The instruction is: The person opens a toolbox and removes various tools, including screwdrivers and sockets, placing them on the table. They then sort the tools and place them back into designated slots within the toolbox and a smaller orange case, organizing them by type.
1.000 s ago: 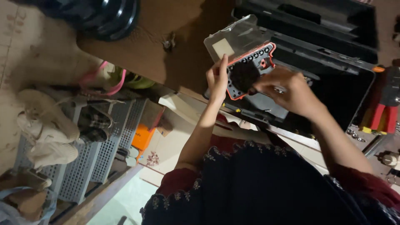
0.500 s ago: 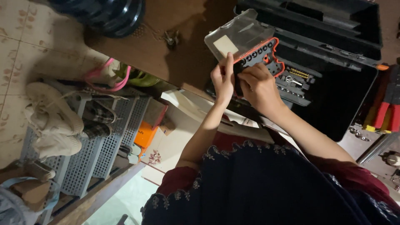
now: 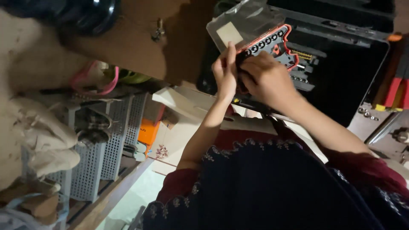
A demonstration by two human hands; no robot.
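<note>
While both hands meet at the bit case [image 3: 272, 44], we grip it from two sides: our left hand [image 3: 226, 74] pinches its near-left edge, fingers straight up against the clear lid [image 3: 243, 25]; our right hand [image 3: 266, 79] curls closed over the case's lower part, whether it holds a bit we cannot tell. Case sits just past our fingertips, over the black toolbox [image 3: 341, 64]. Red pliers [image 3: 396, 87] lie far right of the right hand; shoe rack [image 3: 102, 140] well left of the left.

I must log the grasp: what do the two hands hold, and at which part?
Both hold the red-rimmed socket case: left hand at its left edge, right hand over its lower part.
</note>
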